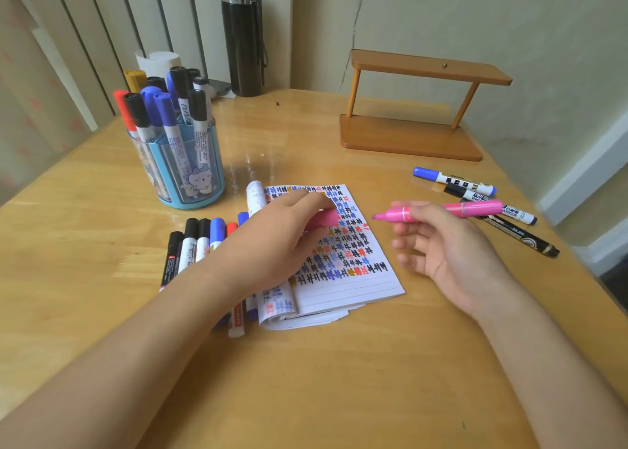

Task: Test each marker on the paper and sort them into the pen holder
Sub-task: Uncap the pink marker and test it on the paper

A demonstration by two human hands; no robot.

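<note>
Marker, pink [469,208] and uncapped, lies crosswise in my right hand [445,248]. I pinch it between thumb and forefinger, and the other fingers hang loose and half spread below it. Its chisel tip points left, just off the right edge of the lined notepad [353,283]. The matching pink cap [323,218] is in my left hand [272,244], fingers curled round it, over the upper part of the page.

The page is crowded with rows of small test marks in black, blue, red and orange (only the bottom few lines are blank), and its left side is rolled back on itself. Just left of the pad, partly under my left forearm, a row of capped markers [197,241] lies side by side on the wooden table [306,380]: black, blue and red caps. Beyond them stands the blue pen holder [198,190], with upright markers [170,118] in it. On the right, behind my right hand, a loose group of markers [455,180] lies on the table. Farther back are a wooden stand [407,135] and a black bottle [242,40].
</note>
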